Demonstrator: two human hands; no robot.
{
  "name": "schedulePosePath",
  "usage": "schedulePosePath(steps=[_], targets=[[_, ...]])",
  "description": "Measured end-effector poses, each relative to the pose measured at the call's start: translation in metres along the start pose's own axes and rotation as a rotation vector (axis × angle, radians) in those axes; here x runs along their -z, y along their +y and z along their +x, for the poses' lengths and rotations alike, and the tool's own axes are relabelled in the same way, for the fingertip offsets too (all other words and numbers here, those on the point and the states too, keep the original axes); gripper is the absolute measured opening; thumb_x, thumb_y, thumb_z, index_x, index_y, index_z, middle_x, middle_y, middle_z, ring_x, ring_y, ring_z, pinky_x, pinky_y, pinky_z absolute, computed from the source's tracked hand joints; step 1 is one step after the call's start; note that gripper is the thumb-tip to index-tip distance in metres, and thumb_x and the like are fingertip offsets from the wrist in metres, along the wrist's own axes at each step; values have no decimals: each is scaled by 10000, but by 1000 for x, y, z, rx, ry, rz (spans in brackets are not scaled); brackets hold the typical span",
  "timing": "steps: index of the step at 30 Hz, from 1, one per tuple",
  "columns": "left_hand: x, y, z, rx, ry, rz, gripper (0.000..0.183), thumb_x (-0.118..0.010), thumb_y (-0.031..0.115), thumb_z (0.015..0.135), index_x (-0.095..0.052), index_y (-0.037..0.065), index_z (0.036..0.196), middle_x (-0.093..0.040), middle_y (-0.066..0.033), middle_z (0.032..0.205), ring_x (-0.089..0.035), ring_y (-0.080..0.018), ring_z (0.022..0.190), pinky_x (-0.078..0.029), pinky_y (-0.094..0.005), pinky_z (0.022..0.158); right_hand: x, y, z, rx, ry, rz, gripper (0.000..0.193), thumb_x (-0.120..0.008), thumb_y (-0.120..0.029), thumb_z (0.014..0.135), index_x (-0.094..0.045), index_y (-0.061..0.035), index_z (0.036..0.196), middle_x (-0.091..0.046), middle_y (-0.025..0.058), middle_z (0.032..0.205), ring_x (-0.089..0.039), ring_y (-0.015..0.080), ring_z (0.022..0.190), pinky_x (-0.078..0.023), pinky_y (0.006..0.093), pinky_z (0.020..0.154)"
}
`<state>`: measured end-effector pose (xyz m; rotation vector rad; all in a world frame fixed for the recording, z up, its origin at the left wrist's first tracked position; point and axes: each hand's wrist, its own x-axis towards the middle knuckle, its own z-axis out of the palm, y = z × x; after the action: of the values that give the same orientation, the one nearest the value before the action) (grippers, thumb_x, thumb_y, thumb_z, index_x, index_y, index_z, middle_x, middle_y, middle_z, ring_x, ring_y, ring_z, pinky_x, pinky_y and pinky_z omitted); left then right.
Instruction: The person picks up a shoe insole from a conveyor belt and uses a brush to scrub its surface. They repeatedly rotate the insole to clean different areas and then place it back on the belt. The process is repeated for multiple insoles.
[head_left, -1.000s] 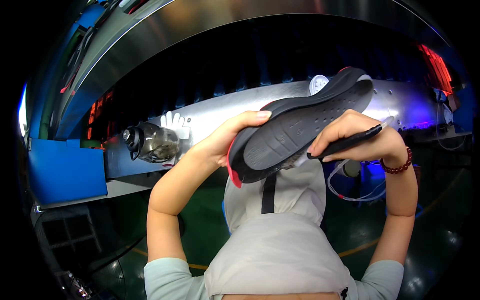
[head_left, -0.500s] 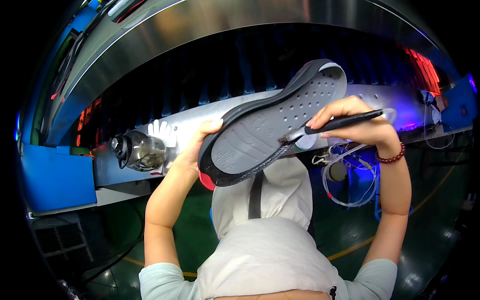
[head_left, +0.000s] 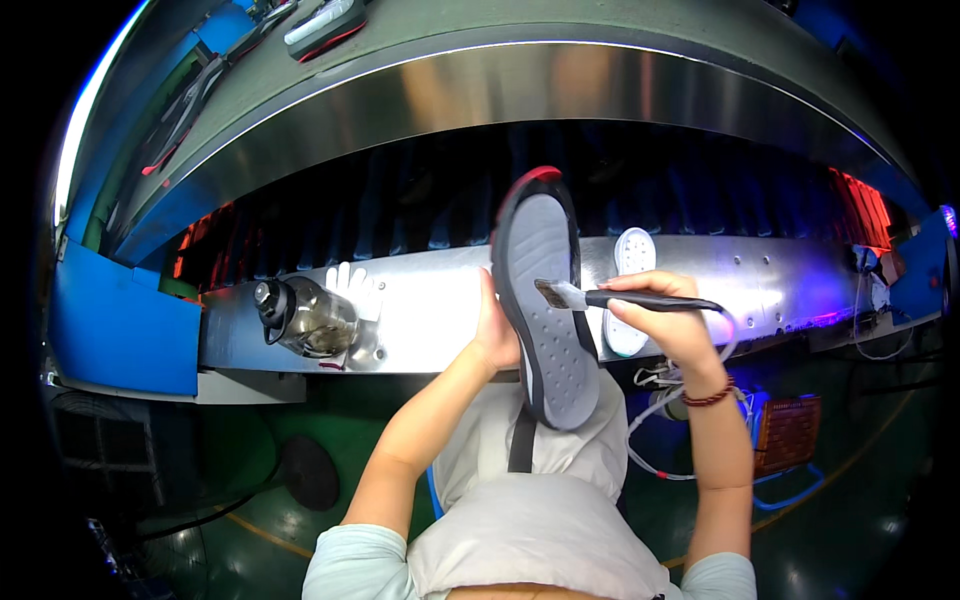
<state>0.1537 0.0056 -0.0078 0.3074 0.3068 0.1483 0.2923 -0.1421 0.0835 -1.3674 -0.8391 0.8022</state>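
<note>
My left hand point(head_left: 495, 332) grips a shoe sole point(head_left: 540, 240) by its left edge, thumb along the side and the other fingers hidden beneath. The sole stands nearly lengthwise before me, red heel end away, with a grey perforated inner face and a black rim. In my right hand point(head_left: 668, 318) is a brush point(head_left: 568, 294) with a black handle, pinched between thumb and fingers. Its flat, dark bristles are over the middle of the sole; whether they touch it I cannot tell. A clear hose point(head_left: 640, 425) appears to run from the handle's rear end.
A white sole point(head_left: 633, 252) lies on the metal ledge point(head_left: 430, 310) behind my right hand. To the left stand a dark see-through bottle point(head_left: 318, 320) and a white glove point(head_left: 350, 282). Beyond runs a dark slot beneath a steel-edged belt point(head_left: 480, 90) carrying shoe parts point(head_left: 325, 25).
The sole has swung round, its red heel end moving from near left to the far side. My left hand moved right with it. The brush went from the rim to over the inner face.
</note>
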Motion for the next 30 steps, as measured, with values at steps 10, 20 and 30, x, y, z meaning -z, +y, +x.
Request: schedulePosePath(steps=[10,20,30], targets=[[-16,-19,-5,12,82,78,897,-153,762,690,-358,80,1235,-444,-142,1179,-442,-270,1077,-351,-417,911,-30,17,13,254,203,-272,147,-613,11,694,-602,24,841,-617,98,829,-579,142,767,-454,243,697],[-31,13,-31,-127,63,120,829,-173,718,734,-346,91,1248,-450,-102,1174,-444,-241,1066,-368,-382,898,-29,-9,-42,253,-311,-287,148,-645,-35,641,-626,-11,786,-617,98,803,-590,192,771,-449,264,692],[-68,1,-36,-239,-53,198,828,-130,705,748,-299,90,1278,-391,-101,1235,-405,-231,1109,-343,-363,925,-28,-33,-27,315,-322,-184,190,-681,-56,625,-660,-42,813,-580,104,876,-520,166,904,-414,237,721]])
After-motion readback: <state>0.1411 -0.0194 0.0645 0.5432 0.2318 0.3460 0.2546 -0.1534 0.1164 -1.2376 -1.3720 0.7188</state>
